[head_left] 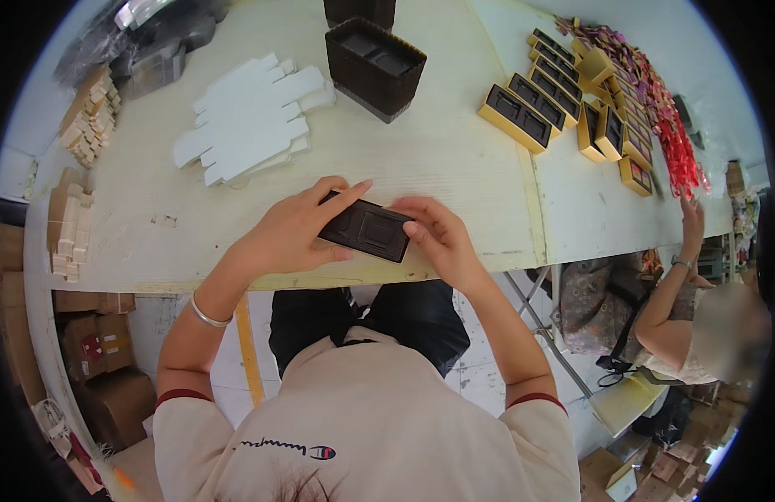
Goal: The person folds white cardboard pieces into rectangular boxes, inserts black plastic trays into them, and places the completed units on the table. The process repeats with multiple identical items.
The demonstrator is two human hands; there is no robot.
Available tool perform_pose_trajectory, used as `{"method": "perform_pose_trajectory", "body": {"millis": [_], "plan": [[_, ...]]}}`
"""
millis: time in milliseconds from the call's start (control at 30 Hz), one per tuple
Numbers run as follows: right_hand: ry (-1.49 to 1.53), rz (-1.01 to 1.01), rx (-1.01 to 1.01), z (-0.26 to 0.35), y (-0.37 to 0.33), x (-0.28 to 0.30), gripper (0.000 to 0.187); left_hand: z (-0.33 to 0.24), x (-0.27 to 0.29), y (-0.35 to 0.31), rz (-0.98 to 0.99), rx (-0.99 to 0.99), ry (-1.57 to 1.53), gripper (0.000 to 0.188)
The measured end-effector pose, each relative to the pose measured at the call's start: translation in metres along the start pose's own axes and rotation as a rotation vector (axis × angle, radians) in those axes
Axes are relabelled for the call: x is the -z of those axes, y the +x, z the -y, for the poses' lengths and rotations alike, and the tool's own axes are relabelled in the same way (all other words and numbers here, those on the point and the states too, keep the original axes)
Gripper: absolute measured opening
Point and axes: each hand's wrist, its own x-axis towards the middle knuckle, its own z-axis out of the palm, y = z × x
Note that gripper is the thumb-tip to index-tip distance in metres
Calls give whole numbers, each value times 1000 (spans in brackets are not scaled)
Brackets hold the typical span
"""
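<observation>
Now my left hand (291,230) and right hand (438,238) both grip one dark insert tray (366,227) | gold boxes (538,105) already filled | tray stack (373,63) and white flat cartons (249,117) left.

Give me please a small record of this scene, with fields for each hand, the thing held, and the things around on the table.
left hand: grips the left end of the dark brown tray insert, fingers over its top
right hand: holds the right end of the same insert
held thing: dark brown tray insert, flat, with moulded compartments
surface: pale wooden table
behind the hands: stack of dark inserts; pile of white die-cut cards
far right: gold boxes in rows
co-worker: another person's hand at the table's right edge
</observation>
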Motion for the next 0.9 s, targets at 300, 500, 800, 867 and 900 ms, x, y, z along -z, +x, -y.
{"method": "perform_pose_trajectory", "body": {"millis": [300, 500, 800, 867, 900], "plan": [[-710, -43, 376, 13, -1, -2, 36, -4, -10, 5, -108, -40, 290, 96], [-937, 15, 412, -5, -9, -21, 56, -24, -26, 8, -46, 158, 470, 101], [-1385, -395, 226, 8, 0, 163, 50, 43, 35, -8, -614, 167, 493, 72], [-1269, -557, 239, 6, 12, 155, 49, 61, 43, -13, -607, 244, 505, 59], [-1227, -525, 309, 7, 15, 143, 50, 68, 43, -10, -581, 263, 444, 52]]}}
